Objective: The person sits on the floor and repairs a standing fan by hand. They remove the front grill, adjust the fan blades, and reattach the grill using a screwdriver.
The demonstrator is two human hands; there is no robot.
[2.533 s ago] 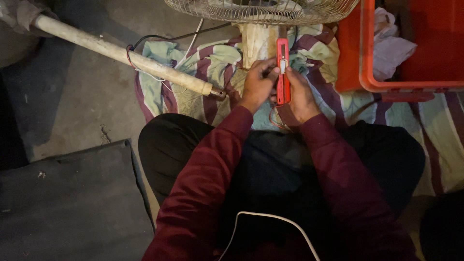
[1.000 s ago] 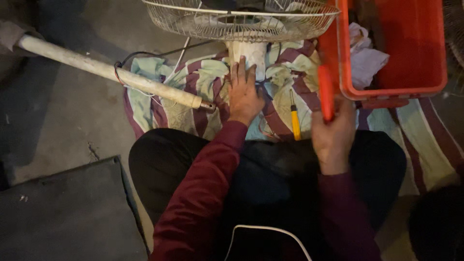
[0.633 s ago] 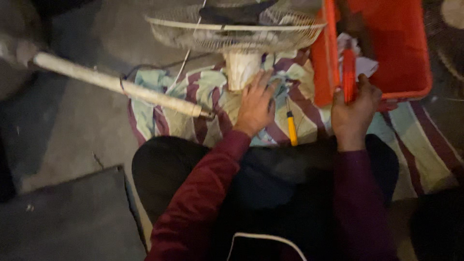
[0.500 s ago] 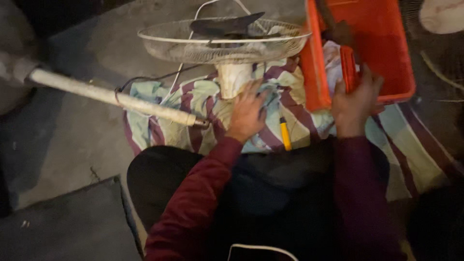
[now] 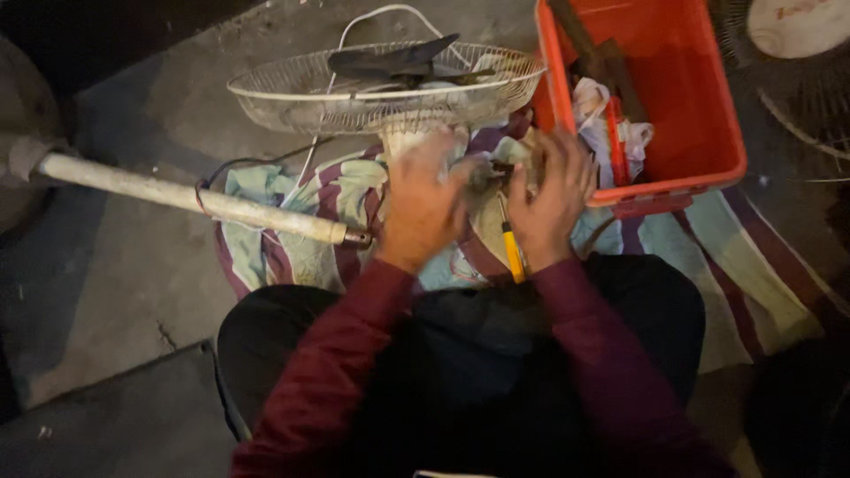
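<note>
The fingers of the left hand [image 5: 423,205] are blurred and seem to curl against the pale plastic motor housing [image 5: 416,142] under the fan; whether they grip it I cannot tell. The fingers of the right hand [image 5: 549,199] are spread, tips pointing up toward a small dark part [image 5: 491,173] lying between the two hands; contact with it is not clear. Just below that gap, a yellow-handled screwdriver [image 5: 512,248] lies on the striped green, maroon and cream cloth [image 5: 310,212], beside the right wrist. Above the hands sits the white wire fan guard [image 5: 354,88], with a dark fan blade [image 5: 390,60] on top. A long, dirty white pole [image 5: 186,196] runs off to the left across the grey concrete floor [image 5: 115,283]. To the right, touching the cloth, stands an orange plastic crate [image 5: 699,115] holding rags and a red-handled tool [image 5: 614,142]. Dark red sleeves cover both arms.
</note>
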